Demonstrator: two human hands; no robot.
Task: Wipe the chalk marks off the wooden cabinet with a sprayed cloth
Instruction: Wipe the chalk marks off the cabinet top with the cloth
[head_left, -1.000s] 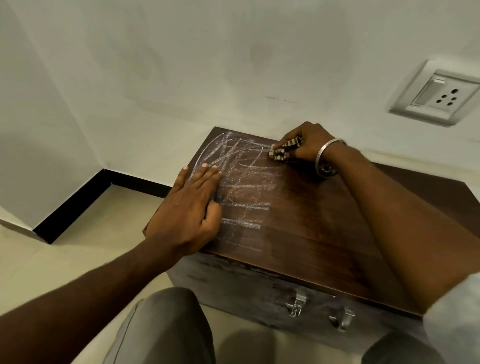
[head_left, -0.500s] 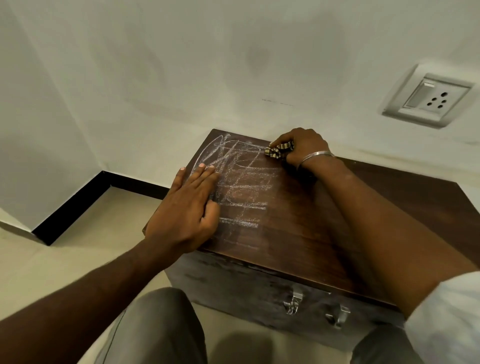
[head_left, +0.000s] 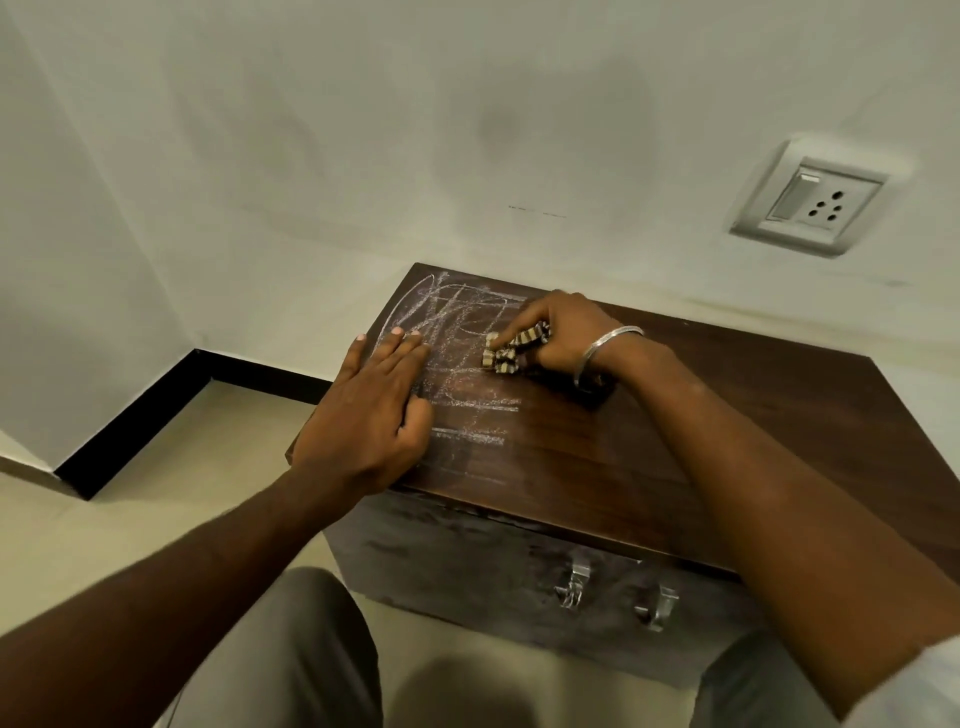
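Top of a wooden cabinet (head_left: 582, 467) bearing chalk marks (head_left: 462, 387), cloth (head_left: 511, 352) applied.
Left: left hand (head_left: 369, 415) flat on the top's left edge, fingers straight and together, tips on the scribble. Centre: striped cloth, bunched, pressed onto the marks, pinched in the curled fingers of the right hand (head_left: 563, 335); metal bangle (head_left: 605, 347) at that wrist. Below: two metal handles (head_left: 574, 590) on the cabinet front. Upper right: wall socket (head_left: 810, 202).

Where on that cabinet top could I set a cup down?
The cabinet top is bare right of the right hand, and between both forearms near the front edge. Its left end is crowded: left hand, cloth, chalk marks.
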